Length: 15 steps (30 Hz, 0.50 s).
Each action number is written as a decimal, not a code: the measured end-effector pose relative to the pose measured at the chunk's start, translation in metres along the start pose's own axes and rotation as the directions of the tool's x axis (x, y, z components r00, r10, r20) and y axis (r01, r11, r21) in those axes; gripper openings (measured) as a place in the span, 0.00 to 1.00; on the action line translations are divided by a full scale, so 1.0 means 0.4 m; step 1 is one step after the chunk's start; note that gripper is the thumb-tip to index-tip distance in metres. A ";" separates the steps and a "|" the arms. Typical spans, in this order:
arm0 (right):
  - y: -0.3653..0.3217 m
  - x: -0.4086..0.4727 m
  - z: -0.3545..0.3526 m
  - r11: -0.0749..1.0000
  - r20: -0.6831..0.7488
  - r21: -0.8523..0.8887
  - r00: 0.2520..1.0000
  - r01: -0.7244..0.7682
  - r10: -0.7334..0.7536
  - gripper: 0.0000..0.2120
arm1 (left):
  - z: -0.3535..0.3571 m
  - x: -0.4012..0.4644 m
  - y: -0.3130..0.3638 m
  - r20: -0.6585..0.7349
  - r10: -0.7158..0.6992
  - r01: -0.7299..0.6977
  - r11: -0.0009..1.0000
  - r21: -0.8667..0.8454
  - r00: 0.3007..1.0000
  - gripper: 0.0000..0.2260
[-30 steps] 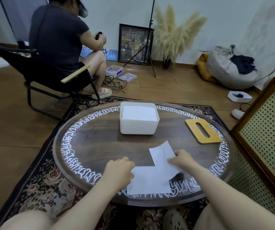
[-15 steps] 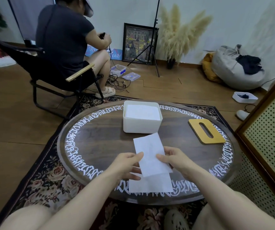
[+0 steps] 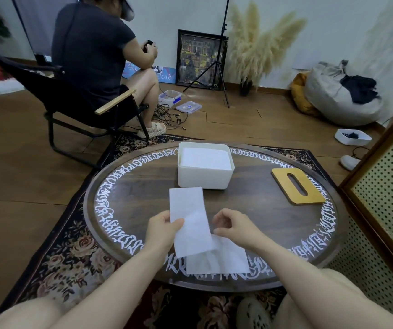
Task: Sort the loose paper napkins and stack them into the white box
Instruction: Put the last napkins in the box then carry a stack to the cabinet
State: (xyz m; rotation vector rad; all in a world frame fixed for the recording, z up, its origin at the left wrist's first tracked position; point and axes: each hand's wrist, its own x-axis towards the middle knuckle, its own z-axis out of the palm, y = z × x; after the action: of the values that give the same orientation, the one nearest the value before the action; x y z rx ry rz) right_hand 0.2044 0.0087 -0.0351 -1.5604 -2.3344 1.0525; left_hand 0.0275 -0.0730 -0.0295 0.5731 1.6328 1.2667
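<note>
My left hand (image 3: 163,230) pinches a long white napkin (image 3: 190,219) by its left edge and holds it above the table, its far end pointing toward the white box (image 3: 203,180). That box stands at the table's far middle, with a stack of napkins (image 3: 205,157) inside. My right hand (image 3: 234,225) hovers just right of the held napkin, fingers loosely curled and holding nothing. A second napkin (image 3: 224,260) lies flat at the near edge, partly under the held one.
A round dark wooden table (image 3: 262,222) with white lettering around its rim carries a yellow wooden lid with a slot (image 3: 297,188) at the right. A perforated cabinet (image 3: 385,198) stands close on the right. A person sits in a folding chair (image 3: 72,100) beyond the table at the left.
My right hand has let go of the napkin and drawn slightly right. My left hand now holds the napkin alone and has moved it a little left and toward the box.
</note>
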 end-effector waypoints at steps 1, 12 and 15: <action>0.011 0.011 0.003 0.993 0.006 -0.116 1.000 0.010 -0.009 0.13 | -0.010 0.005 0.002 -0.033 -0.006 0.006 1.000 -0.001 0.999 0.07; 0.007 0.034 0.042 0.894 0.105 -0.442 0.994 0.069 -0.025 0.19 | -0.094 0.022 0.003 -0.190 -0.077 0.078 0.997 -0.006 0.979 0.09; 0.006 0.031 0.043 0.902 0.124 -0.428 0.992 0.051 0.002 0.17 | -0.102 0.020 0.005 -0.200 -0.092 0.092 0.996 -0.012 0.975 0.06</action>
State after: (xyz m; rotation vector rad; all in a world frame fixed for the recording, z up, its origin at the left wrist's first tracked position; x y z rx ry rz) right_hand 0.1924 0.0116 -0.0524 -1.6313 -2.8101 0.6666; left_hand -0.0123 -0.0849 -0.0308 0.3725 1.8016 1.2915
